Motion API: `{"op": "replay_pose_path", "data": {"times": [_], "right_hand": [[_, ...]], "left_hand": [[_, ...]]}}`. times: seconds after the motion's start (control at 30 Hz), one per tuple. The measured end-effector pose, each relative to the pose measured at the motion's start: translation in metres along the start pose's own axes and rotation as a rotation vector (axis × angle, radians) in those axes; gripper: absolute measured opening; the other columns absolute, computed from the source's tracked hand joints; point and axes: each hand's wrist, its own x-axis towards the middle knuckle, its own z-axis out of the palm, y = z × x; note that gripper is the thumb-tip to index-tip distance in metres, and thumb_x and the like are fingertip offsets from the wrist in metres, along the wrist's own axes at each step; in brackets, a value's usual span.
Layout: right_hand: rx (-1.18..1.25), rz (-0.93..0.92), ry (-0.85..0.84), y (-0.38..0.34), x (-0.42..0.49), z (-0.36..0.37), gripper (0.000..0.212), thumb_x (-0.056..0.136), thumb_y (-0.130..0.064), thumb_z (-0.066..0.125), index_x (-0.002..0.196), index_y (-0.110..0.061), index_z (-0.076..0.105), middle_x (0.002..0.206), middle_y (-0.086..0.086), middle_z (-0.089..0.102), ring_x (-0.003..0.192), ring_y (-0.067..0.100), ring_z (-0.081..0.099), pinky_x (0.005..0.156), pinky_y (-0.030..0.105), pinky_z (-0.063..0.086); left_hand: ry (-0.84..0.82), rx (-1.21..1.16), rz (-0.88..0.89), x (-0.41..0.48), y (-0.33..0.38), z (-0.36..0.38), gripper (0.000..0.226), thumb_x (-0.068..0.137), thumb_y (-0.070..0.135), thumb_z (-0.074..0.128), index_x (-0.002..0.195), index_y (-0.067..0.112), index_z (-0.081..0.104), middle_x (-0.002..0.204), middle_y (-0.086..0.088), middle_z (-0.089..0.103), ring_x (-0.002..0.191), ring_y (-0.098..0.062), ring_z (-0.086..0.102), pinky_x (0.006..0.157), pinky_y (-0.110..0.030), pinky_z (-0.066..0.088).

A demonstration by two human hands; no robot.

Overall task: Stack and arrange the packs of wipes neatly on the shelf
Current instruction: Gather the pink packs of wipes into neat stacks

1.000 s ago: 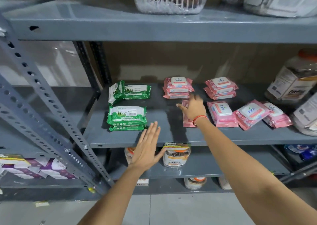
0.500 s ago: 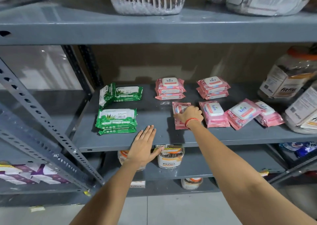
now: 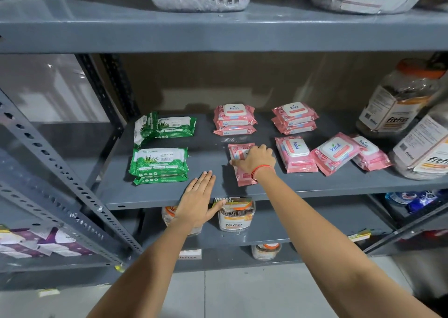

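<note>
right hand (image 3: 254, 161) closing on pink pack (image 3: 242, 172) lying mid-shelf (image 3: 150, 197), picking-up step; left hand (image 3: 197, 200) flat, empty at front edge. next: lift onto the back pink stack (image 3: 234, 119).

A shop stockroom: grey steel racking (image 3: 218, 196) holds multiples of branded jars (image 3: 397, 104) (labels facing out).

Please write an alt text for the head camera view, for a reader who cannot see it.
A person's right hand rests on a pink wipes pack lying on a grey metal shelf, while the open left hand hovers at the shelf's front edge. Other pink packs lie behind and to the right, green packs to the left.
</note>
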Motion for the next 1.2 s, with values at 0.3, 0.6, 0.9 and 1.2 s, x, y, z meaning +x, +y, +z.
{"op": "replay_pose_path", "data": {"times": [0.3, 0.6, 0.9, 1.2], "right_hand": [[-0.23, -0.299, -0.215, 0.0, 0.018, -0.017, 0.069, 0.072, -0.027, 0.075, 0.131, -0.008, 0.046, 0.133, 0.014, 0.046, 0.126, 0.033, 0.038, 0.095, 0.043, 0.045], [-0.15, -0.42, -0.239, 0.015, 0.026, -0.012, 0.094, 0.071, -0.031, 0.079, 0.147, -0.016, 0.027, 0.145, 0.014, 0.04, 0.133, 0.034, 0.037, 0.107, 0.046, 0.039], [-0.061, -0.513, -0.303, 0.018, 0.029, -0.008, 0.087, 0.071, -0.009, 0.079, 0.145, -0.02, 0.034, 0.143, 0.009, 0.047, 0.131, 0.029, 0.045, 0.11, 0.041, 0.037], [0.206, -0.386, -0.159, 0.048, 0.038, -0.027, 0.08, 0.076, -0.033, 0.075, 0.143, -0.012, 0.035, 0.14, 0.014, 0.05, 0.126, 0.031, 0.049, 0.105, 0.04, 0.042]], "left_hand": [[0.011, -0.018, -0.016, 0.001, 0.0, 0.004, 0.07, 0.096, 0.054, 0.019, 0.149, 0.011, 0.003, 0.159, -0.006, 0.003, 0.146, -0.018, 0.0, 0.118, -0.032, -0.002], [-0.007, -0.03, -0.005, 0.002, -0.003, 0.003, 0.069, 0.097, 0.053, 0.018, 0.149, 0.011, 0.002, 0.159, -0.006, 0.001, 0.146, -0.017, -0.001, 0.118, -0.032, -0.002], [-0.039, -0.054, -0.013, 0.002, -0.001, -0.001, 0.07, 0.097, 0.054, 0.019, 0.149, 0.011, 0.001, 0.159, -0.005, -0.002, 0.146, -0.016, -0.005, 0.118, -0.033, -0.003], [-0.084, -0.042, -0.001, 0.003, -0.002, -0.004, 0.076, 0.095, 0.058, 0.02, 0.149, 0.01, -0.003, 0.159, -0.006, -0.006, 0.146, -0.018, -0.008, 0.117, -0.033, -0.006]]}}
